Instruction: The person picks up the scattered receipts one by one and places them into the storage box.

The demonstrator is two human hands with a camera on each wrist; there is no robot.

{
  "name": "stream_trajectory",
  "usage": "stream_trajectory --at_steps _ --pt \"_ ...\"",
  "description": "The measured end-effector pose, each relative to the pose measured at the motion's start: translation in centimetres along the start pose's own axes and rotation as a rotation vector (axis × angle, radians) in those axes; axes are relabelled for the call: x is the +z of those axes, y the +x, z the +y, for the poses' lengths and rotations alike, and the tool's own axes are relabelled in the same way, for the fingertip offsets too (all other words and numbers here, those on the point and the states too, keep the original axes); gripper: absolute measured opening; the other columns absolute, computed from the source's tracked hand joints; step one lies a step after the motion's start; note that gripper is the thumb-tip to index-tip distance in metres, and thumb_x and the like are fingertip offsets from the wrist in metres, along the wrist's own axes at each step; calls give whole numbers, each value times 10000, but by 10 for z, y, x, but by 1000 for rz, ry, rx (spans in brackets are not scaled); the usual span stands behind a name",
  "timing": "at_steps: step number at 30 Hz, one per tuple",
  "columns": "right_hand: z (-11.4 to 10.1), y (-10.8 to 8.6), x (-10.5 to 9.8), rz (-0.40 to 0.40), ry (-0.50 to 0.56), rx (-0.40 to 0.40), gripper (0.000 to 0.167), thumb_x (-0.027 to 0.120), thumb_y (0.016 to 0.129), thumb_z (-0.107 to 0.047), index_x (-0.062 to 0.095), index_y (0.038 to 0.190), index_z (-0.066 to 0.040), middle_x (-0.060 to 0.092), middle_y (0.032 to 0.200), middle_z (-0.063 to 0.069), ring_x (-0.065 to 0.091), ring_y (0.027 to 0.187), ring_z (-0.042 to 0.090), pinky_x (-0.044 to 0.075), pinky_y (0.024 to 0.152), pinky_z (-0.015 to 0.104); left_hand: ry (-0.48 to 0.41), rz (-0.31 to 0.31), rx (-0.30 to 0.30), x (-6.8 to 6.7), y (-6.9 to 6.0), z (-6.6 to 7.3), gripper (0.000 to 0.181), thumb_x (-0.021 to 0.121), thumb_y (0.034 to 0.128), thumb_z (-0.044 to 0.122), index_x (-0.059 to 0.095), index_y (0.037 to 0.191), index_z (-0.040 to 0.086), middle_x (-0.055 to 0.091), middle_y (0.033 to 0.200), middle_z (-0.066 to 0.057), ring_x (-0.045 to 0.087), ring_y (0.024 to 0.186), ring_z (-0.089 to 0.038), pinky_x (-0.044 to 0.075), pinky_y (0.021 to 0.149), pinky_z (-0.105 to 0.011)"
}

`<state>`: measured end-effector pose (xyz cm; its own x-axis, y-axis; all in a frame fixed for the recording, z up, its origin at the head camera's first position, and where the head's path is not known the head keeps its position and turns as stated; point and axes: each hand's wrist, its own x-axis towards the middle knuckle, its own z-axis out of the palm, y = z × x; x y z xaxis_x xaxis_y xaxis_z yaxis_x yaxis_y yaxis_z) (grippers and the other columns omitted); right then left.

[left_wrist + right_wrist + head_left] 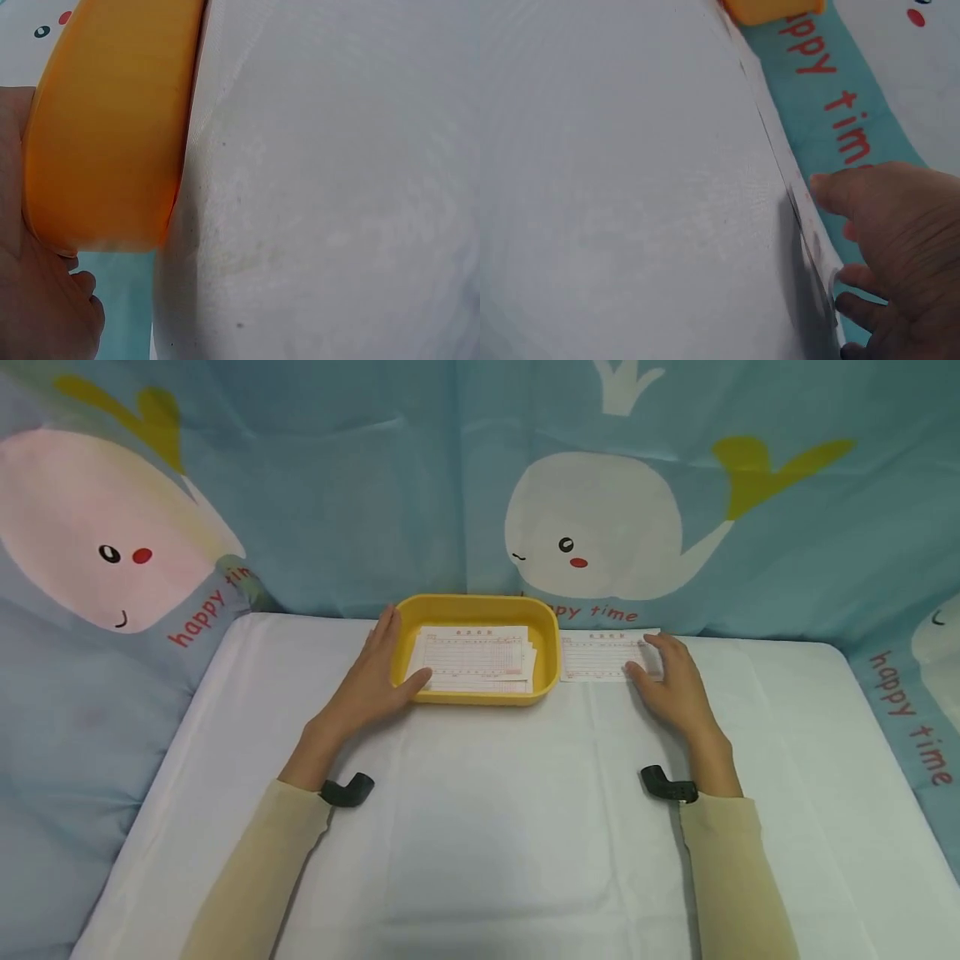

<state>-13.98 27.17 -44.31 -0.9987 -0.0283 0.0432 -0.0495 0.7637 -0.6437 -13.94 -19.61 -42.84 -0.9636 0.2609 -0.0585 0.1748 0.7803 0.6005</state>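
A yellow plastic tray (480, 699) stands near the table's back edge with several printed paper slips (472, 652) inside. The left hand (372, 677) holds the tray's left end. Its thumb lies over the near corner of the rim while the fingers stretch along the outer side. Right of the tray lies another printed slip (600, 657). At that slip's right end is the right hand (675, 685), thumb and fingers spread apart and loosely bent. In the right wrist view, fingertips touch the edge of the slip (802, 202), which is slightly raised there with a shadow beneath.
A white cloth (495, 827) covers the table. Behind and at both sides hangs a blue curtain (360, 485) with whale prints. Each wrist wears a dark camera mount (351, 790).
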Motion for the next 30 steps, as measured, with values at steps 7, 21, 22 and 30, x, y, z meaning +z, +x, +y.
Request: stream_trajectory --at_steps 7,21,22,30 --pt "-1 2 0 2 -41 4 684 666 1020 -258 405 1589 17 269 1691 342 252 1569 579 223 1244 768 -3 3 -2 1 -1 0 1047 587 1008 586 -90 1704 194 -138 1798 38 -35 1694 -271 61 1378 -526" --pt "11 9 -2 -7 -32 -22 796 719 991 -212 316 1634 28 331 1664 350 290 1543 589 218 1254 743 -23 -1 15 3 2 2 1043 589 1008 588 -86 1705 206 -144 1795 52 -41 1692 -294 63 1374 -544" --pt "11 10 -3 -2 -26 -25 797 724 988 -199 317 1633 30 344 1659 346 300 1541 583 227 1255 735 -22 -3 13 3 3 2 1043 588 1008 590 -90 1704 210 -147 1794 55 -45 1692 -286 61 1375 -543" --pt "8 10 1 15 14 10 726 760 968 -159 423 1585 24 415 1618 309 361 1536 513 283 1271 661 -9 -1 3 2 0 1 1039 598 1013 559 -89 1706 203 -142 1797 43 -51 1693 -247 68 1374 -548"
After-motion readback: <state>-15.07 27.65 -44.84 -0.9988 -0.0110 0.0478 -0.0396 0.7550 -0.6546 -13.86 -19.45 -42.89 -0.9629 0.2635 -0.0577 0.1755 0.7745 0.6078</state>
